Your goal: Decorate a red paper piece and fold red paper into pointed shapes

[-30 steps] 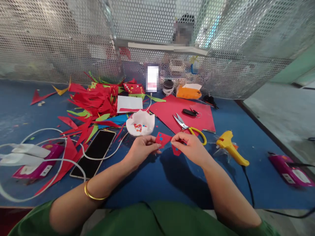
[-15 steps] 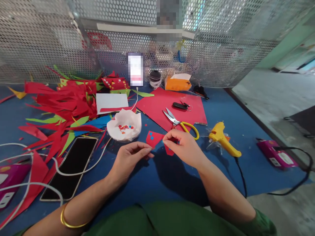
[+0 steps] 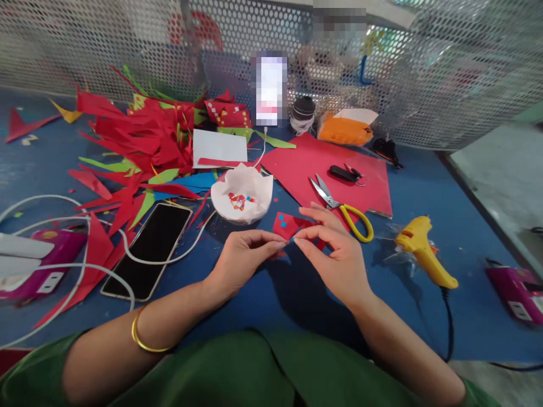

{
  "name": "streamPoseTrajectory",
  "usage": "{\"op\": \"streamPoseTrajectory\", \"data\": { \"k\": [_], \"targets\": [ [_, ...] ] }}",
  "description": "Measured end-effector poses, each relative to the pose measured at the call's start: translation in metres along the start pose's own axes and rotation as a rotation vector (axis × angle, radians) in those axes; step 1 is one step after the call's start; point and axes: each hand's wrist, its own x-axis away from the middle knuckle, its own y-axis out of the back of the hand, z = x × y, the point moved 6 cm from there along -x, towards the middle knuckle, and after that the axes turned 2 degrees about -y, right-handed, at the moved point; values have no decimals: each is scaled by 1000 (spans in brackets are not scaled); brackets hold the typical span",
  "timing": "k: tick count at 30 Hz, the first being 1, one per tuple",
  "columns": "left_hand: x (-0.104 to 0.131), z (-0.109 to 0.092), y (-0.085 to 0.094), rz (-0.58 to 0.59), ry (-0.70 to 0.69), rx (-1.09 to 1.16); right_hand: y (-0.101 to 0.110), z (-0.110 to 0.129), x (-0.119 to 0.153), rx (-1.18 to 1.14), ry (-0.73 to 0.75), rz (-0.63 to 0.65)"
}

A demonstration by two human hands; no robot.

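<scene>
A small red paper piece (image 3: 292, 227) with little blue squares stuck on it lies just beyond my fingertips. My left hand (image 3: 248, 257) is closed in a pinch at its near edge; what the fingertips hold is too small to make out. Thumb and index finger of my right hand (image 3: 335, 257) pinch a tiny blue paper bit (image 3: 292, 241), close against the left fingertips. Its other fingers are raised over the red piece and hide part of it. Up and to the left, a white paper bowl (image 3: 241, 195) holds small red, white and blue bits.
Yellow-handled scissors (image 3: 339, 204) and a key fob (image 3: 343, 174) rest on a red sheet (image 3: 297, 164). Rightward lies a yellow glue gun (image 3: 424, 251) with its cord. Red and green paper scraps (image 3: 139, 133), a dark phone (image 3: 148, 249) and white cables are on the left.
My hands have come together, with the right fingertips now meeting the left ones in front of the red piece. The whole view has shifted, so things appear further right and higher.
</scene>
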Motion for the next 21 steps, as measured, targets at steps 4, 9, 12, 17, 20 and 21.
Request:
{"op": "streamPoseTrajectory", "data": {
  "k": [4, 9, 12, 17, 20, 21],
  "targets": [
    [1, 0, 0, 15, -6, -11, -4, 2, 3, 47, 36, -26],
    [1, 1, -1, 34, -9, -14, -8, 2, 6, 45, 50, -20],
    [1, 0, -1, 35, -16, -9, -9, 4, 8, 37, 70, -47],
    [2, 0, -1, 46, -20, -18, -9, 6, 9, 105, 118, -89],
    [2, -1, -1, 55, -27, -2, -9, 7, 9, 122, 139, -91],
    [2, -1, -1, 58, -27, 7, -9, 8, 9, 121, 145, -90]
  ]
}}
